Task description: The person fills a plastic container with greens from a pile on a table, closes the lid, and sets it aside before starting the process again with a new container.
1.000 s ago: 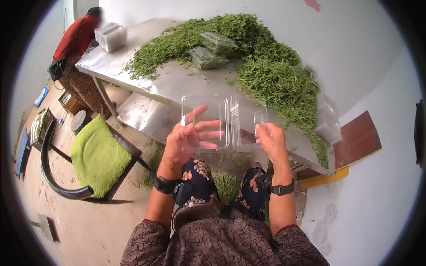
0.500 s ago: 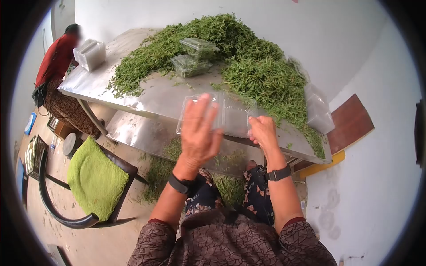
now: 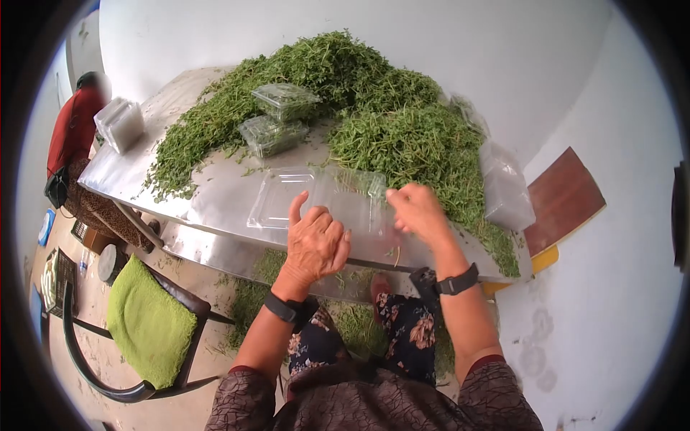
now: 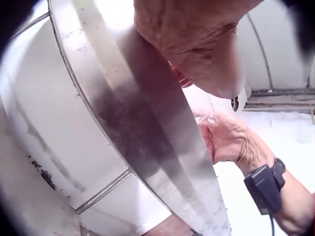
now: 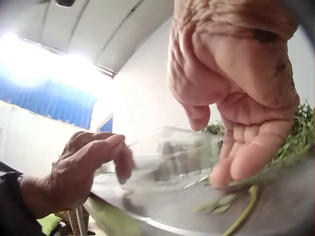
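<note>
A clear plastic clamshell box [image 3: 280,194], opened out flat with its two halves side by side, lies over the front of the metal table [image 3: 208,205]. Just in front of its middle is my left hand [image 3: 315,248], fingers loosely bent and grasping nothing. At the box's right edge, my right hand [image 3: 422,215] has its fingers bent, and the right wrist view shows a gap between its thumb and fingers [image 5: 251,157]. Behind the box spreads a big heap of green leafy stems [image 3: 395,136]. Two closed boxes [image 3: 287,100] with greens inside sit stacked against it.
Stacks of clear boxes stand at the table's right end [image 3: 507,194] and left end [image 3: 120,126]. A person in red [image 3: 68,136] stands beyond the left end. A chair with a green cover [image 3: 151,323] is at the left, with fallen greens [image 3: 359,330] on the floor.
The opened box has moved forward from above my lap onto the table. My left hand has come off it, and my right hand's pinch on its edge has loosened.
</note>
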`<control>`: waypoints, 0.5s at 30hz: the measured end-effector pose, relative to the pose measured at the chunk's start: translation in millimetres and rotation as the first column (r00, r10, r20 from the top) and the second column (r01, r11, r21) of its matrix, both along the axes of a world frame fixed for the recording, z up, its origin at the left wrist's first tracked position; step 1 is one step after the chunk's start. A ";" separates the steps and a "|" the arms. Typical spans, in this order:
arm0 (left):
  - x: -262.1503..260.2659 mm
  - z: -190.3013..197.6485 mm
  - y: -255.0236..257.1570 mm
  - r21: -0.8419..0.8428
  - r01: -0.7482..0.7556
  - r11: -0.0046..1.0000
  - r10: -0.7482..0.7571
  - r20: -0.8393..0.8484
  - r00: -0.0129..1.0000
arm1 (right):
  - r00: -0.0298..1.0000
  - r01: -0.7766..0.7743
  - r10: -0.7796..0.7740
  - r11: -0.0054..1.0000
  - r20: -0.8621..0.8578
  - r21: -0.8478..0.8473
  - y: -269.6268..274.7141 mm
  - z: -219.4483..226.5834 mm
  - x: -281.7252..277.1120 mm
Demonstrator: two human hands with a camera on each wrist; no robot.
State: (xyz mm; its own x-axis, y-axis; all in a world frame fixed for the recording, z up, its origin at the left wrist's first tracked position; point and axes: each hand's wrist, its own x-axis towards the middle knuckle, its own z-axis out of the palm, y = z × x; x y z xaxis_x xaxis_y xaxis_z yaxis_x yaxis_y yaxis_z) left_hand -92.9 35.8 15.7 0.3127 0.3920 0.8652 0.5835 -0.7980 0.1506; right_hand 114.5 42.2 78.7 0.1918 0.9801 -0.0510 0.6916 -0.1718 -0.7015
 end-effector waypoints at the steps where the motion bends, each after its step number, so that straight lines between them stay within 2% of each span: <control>1: 0.6 0.5 2.2 -0.001 -0.008 1.000 0.008 0.012 1.000 | 0.966 -0.019 -0.039 0.975 0.255 0.222 9.1 -1.0 11.5; 2: 0.6 1.9 2.8 -0.002 -0.017 1.000 0.017 0.008 1.000 | 0.938 0.041 -0.132 0.961 0.322 0.274 11.0 12.4 14.5; 4: 1.6 4.2 1.9 -0.022 -0.017 1.000 0.017 -0.007 1.000 | 0.897 0.046 -0.140 0.973 0.419 0.226 22.4 35.1 23.5; 6: -0.1 0.1 0.9 -0.041 -0.018 0.999 0.019 0.016 1.000 | 0.878 -0.032 -0.136 0.940 0.459 0.339 41.2 37.0 34.1; 7: -0.7 -1.4 0.8 -0.056 -0.013 0.998 0.016 0.038 0.999 | 0.879 -0.040 -0.127 0.941 0.459 0.337 52.8 36.2 35.3; 9: -1.0 -1.5 -0.2 -0.063 -0.018 0.998 0.021 0.034 0.999 | 0.830 -0.215 0.006 0.926 0.558 0.310 74.9 33.7 34.8; 10: -1.2 -1.7 0.2 -0.068 -0.013 0.998 0.015 0.032 0.999 | 0.833 -0.224 0.017 0.925 0.554 0.308 84.5 33.9 30.8; 12: -2.1 -2.9 1.8 -0.075 -0.016 0.997 0.020 0.046 0.999 | 0.685 -0.265 0.143 0.962 0.714 0.062 98.0 31.0 21.4; 13: -2.9 -3.6 1.5 -0.080 -0.009 0.997 0.014 0.067 0.998 | 0.633 -0.293 0.051 0.939 0.773 0.179 104.6 15.8 24.3; 14: -3.5 -3.4 1.2 -0.088 -0.017 0.996 0.022 0.059 0.998 | 0.639 -0.298 0.061 0.939 0.767 0.174 109.4 14.8 28.4; 15: -3.8 -2.1 1.3 -0.085 -0.017 0.996 0.022 0.051 0.998 | 0.602 -0.318 0.072 0.935 0.795 0.157 117.7 16.6 36.7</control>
